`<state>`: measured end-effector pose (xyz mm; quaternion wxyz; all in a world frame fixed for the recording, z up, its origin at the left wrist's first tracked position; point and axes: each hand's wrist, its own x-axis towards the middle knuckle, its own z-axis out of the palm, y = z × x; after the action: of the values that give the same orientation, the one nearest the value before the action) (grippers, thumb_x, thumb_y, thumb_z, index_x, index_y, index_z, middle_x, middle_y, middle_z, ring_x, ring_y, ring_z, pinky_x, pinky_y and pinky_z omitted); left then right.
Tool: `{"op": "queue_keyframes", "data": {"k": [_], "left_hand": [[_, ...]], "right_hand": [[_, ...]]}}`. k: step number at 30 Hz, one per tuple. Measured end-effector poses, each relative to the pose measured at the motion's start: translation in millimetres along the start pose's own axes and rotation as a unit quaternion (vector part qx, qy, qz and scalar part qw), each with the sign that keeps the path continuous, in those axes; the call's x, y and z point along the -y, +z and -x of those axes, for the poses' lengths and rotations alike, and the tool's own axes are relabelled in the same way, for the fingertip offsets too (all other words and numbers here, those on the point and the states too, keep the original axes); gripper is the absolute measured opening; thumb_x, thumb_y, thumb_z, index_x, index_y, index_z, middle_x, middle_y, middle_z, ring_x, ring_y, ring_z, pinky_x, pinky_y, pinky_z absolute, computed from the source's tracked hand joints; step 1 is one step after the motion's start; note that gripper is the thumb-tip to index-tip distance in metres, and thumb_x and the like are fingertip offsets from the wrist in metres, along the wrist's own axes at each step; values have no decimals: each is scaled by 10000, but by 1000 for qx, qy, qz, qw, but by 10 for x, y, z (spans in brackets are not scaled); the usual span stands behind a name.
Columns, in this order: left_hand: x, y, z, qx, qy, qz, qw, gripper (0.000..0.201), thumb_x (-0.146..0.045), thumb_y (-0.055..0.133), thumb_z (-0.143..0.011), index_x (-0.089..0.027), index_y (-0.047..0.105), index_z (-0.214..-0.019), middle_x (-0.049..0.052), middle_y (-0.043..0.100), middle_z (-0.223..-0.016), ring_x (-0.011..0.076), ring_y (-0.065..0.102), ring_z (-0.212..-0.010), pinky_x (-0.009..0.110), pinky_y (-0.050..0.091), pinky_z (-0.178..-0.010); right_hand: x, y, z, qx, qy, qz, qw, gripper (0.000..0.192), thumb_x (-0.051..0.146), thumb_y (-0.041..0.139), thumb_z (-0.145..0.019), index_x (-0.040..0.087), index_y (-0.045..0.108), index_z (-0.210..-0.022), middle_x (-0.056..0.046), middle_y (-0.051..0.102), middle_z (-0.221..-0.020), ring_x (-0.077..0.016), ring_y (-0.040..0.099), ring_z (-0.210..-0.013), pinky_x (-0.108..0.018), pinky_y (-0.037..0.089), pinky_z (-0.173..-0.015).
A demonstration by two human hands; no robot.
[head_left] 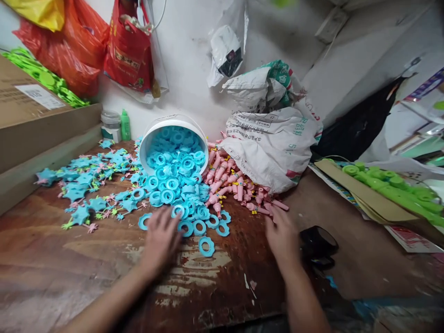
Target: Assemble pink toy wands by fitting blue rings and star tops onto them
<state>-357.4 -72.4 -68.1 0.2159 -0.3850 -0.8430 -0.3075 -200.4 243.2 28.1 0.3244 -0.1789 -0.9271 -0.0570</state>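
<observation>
Here, far left: a cardboard box [45, 132] standing along the left edge of the surface [104, 263], bright green plastic pieces [45, 77] showing above it. A small green bottle [125, 125] sits at the back left corner beside a lidded jar [111, 121].

Next, a loose spread of blue star pieces [81, 215] over the left part, small pink and green ends poking out between them.

My left hand [161, 243], palm down, fingers bent forward onto the near side of the blue rings [189, 190]; blurred, so I cannot tell if it pinches one. Rings: light blue, flat, scalloped outer rim, round hole through the middle. They spill from a white bucket [172, 122] lying on its side near the back edge, mouth toward me; heaped thick at the mouth, thinning to singles in front. One lies alone, closest to the front edge.

Right of the heap, pink pieces [222, 171]: slim, bottle-shaped, yellow bits among them, piled against a printed white sack [274, 143].

My right hand [282, 238] reaches to the near right fringe of the pink pile, fingertips at the last pieces; blurred too, grip unclear. Just beside it, a glossy black object [319, 243]. More green parts [398, 187] toward the right edge.
</observation>
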Motion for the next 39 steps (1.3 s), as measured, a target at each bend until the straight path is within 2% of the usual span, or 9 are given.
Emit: {"op": "queue_keyframes", "data": {"k": [8, 17, 23, 26, 30, 33, 35, 38, 39], "left_hand": [[-700, 425, 96, 260, 195, 106, 940, 477, -407, 542, -993, -286, 522, -1454, 88, 575, -1463, 370, 369, -1440, 626, 282, -1181], [-109, -148, -8, 159, -54, 390, 905, 344, -338, 583, -970, -309, 672, -1300, 94, 659, -1294, 281, 550, -1249, 452, 422, -1105], [-213, -396, -85, -69, -431, 730, 526, 484, -572, 657, -879, -220, 689, -1209, 89, 719, -1093, 249, 666, -1018, 353, 525, -873], [-336, -476, -27, -67, -458, 755, 465, 529, -546, 724, -847, -201, 673, -1243, 54, 711, -903, 167, 637, -803, 248, 491, -701], [-430, -592, 133, 7, -425, 773, 471, 653, -355, 882, -718, -224, 633, -1307, 4, 677, -835, 101, 545, -648, 201, 426, -613], [-335, -625, 148, 67, -358, 768, 527, 605, -360, 806, -787, -227, 603, -1342, 24, 680, -903, 104, 532, -615, 215, 428, -579], [-121, -593, 46, 78, -314, 672, 667, 500, -374, 611, -930, -250, 546, -1411, 60, 699, -1021, 145, 597, -691, 247, 477, -615], [438, -496, -214, 38, -241, 306, 920, 506, -206, 420, -955, -271, 519, -1446, 85, 659, -1282, 238, 616, -1094, 375, 525, -909], [656, -467, -299, 32, -239, 247, 939, 531, -145, 491, -869, -246, 593, -1381, 105, 638, -1319, 295, 545, -1210, 469, 460, -1029]], "right_hand": [[480, 1101, -924, 212, -83, -46, 973, 293, 330, 649, -976, 184, 647, -1230, -87, 642, -1308, -261, 625, -1179, -511, 513, -1011], [585, 481, -684, 172, 45, -206, 962, 345, 355, 702, -899, 144, 669, -1170, -112, 720, -1148, -278, 671, -1064, -464, 536, -950], [1595, 63, 677, 191, 89, -388, 897, 363, 431, 719, -850, 250, 755, -1163, -79, 789, -1122, -289, 746, -977, -340, 581, -840], [2051, 45, 1144, 181, 139, -389, 892, 420, 473, 673, -879, 321, 718, -1268, -99, 791, -1117, -340, 752, -926, -367, 555, -742], [2264, 30, 1197, 270, 264, -533, 757, 422, 599, 727, -810, 262, 758, -1062, -78, 765, -783, -243, 701, -662, -283, 506, -568], [2293, 25, 1052, 452, 336, -719, 407, 601, 772, 669, -767, 195, 608, -613, 63, 430, -397, -61, 344, -328, -178, 264, -361], [2336, 44, 974, 478, 342, -770, 250, 613, 787, 665, -764, 184, 614, -668, 110, 373, -398, -19, 209, -290, -166, 190, -331], [2412, 101, 934, 422, 370, -793, 238, 532, 698, 733, -783, 199, 677, -958, 118, 487, -495, -4, 194, -285, -154, 205, -311], [2425, 121, 940, 414, 376, -791, 250, 524, 686, 733, -793, 190, 676, -951, 115, 495, -499, 0, 190, -286, -152, 203, -308]]}}
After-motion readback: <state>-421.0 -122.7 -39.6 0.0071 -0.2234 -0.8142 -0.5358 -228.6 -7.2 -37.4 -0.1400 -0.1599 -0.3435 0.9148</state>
